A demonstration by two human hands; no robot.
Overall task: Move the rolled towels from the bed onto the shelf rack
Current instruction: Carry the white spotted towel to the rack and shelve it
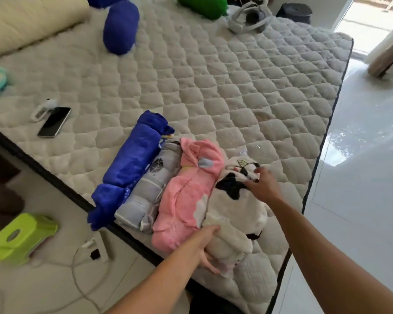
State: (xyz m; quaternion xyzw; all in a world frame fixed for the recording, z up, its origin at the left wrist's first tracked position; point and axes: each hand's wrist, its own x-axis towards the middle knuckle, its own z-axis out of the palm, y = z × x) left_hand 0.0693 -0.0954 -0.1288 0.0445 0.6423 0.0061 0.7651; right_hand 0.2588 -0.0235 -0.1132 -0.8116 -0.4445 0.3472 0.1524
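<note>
Towels: four rolls side by side at bed [213,82] corner. Left hand [205,242] clamps near end of white roll [230,214], right hand [260,184] spread flat on far end, so roll stays wound when lifted. Rack unseen.

The left hand [204,243] hides its fingers under the white towel's [227,214] near end. At the bed's [213,82] far edge, the cream pillow [25,21] and green roll [202,5] are cut off by the picture's edge.

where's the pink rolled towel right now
In the head view, the pink rolled towel lies at the bed's near edge, between the grey patterned rolled towel and the white black-spotted rolled towel.
</note>
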